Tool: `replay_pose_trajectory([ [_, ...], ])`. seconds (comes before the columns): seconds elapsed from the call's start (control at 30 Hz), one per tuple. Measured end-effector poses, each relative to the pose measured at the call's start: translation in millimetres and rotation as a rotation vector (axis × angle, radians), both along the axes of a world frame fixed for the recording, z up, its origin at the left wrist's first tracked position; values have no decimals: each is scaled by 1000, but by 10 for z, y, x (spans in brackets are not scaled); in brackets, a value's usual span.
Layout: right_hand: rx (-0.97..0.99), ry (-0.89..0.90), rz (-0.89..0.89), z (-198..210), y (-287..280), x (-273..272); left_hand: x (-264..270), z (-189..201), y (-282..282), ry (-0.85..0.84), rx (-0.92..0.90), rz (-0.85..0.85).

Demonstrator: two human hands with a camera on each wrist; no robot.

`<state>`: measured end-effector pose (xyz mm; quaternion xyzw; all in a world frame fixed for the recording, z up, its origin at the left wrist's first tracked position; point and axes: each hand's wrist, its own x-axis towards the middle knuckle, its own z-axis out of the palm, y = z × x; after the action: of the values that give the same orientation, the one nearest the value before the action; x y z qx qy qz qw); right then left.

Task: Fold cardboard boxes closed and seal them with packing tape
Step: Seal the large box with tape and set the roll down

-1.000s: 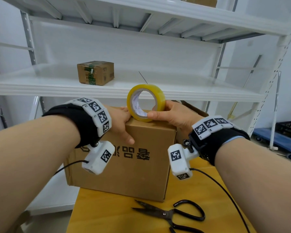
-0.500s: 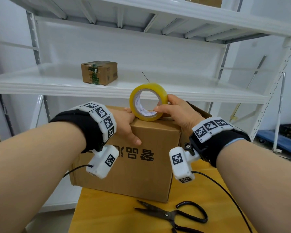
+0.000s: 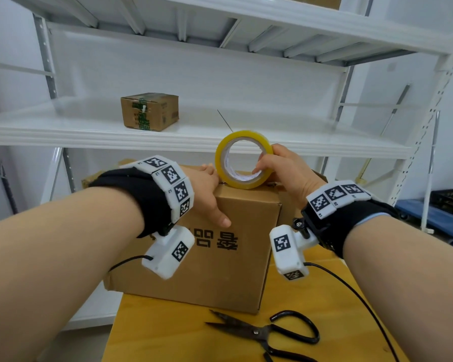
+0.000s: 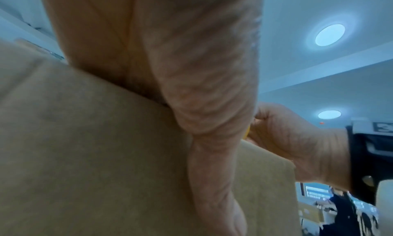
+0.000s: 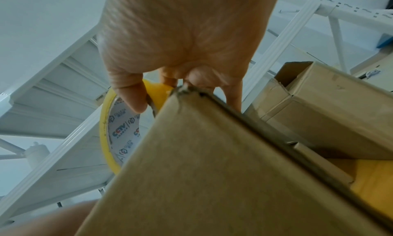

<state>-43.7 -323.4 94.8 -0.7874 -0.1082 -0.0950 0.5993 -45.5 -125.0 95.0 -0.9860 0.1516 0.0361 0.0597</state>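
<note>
Cardboard, brown, closed box [image 3: 220, 257] on my yellow table [image 3: 168, 335]. My left hand [image 3: 207, 197] lies flat on its top near edge, thumb down the front, gripping nothing. Just right, my right hand [image 3: 285, 173] pinches the yellow ring-shaped tape roll [image 3: 243, 160], upright on the lid, touching my left fingertips. Likely pull: away from me along the seam.

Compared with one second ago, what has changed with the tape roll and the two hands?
The right hand has shifted its grip on the tape roll: its thumb now hooks inside the core, and the roll sits slightly further along the top of the cardboard box. The left hand still presses on the box's front top edge. The scissors have not moved.
</note>
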Motion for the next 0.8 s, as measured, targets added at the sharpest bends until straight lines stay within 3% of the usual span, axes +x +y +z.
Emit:
replay_pose_trajectory([
  [0.27,-37,30,70,-96,-32,-16,-27,-30,-4,52,-174,-34],
  [0.57,-42,-19,35,-72,-30,-59,-68,-18,-30,42,-166,0],
  [0.8,88,-16,-49,-69,-129,-46,-63,-34,-47,42,-127,35],
])
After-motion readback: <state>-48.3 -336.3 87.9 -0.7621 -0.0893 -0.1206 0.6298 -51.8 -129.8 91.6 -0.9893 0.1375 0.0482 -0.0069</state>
